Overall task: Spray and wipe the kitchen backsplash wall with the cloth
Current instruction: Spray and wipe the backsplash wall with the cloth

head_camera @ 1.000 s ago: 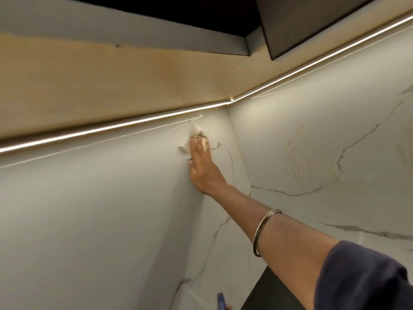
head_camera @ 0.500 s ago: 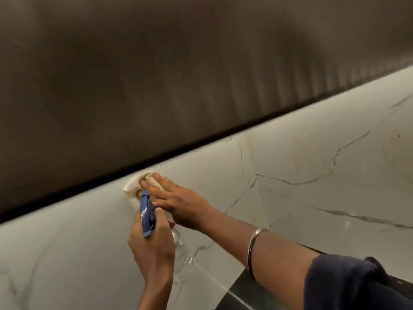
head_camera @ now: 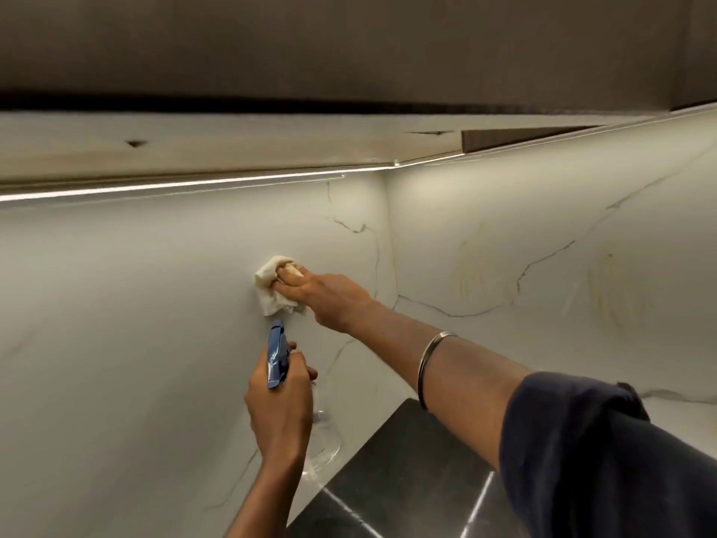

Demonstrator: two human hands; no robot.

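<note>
My right hand (head_camera: 329,295) presses a crumpled cream cloth (head_camera: 271,285) flat against the white marble backsplash wall (head_camera: 135,304), left of the inner corner. Just below it my left hand (head_camera: 281,405) grips a clear spray bottle (head_camera: 322,440) with a blue trigger head (head_camera: 277,355). The nozzle points up at the wall, right under the cloth. A metal bangle sits on my right wrist, and a dark sleeve covers the upper arm.
A lit LED strip (head_camera: 174,186) runs under the dark upper cabinets (head_camera: 349,52). The backsplash turns a corner (head_camera: 388,246) and continues right with grey veins and faint yellowish streaks (head_camera: 605,289). A black glossy countertop (head_camera: 407,479) lies at the bottom.
My right hand with the cloth came down from near the light strip to mid-wall. My left hand raised the spray bottle into view beneath it. The camera view shifted.
</note>
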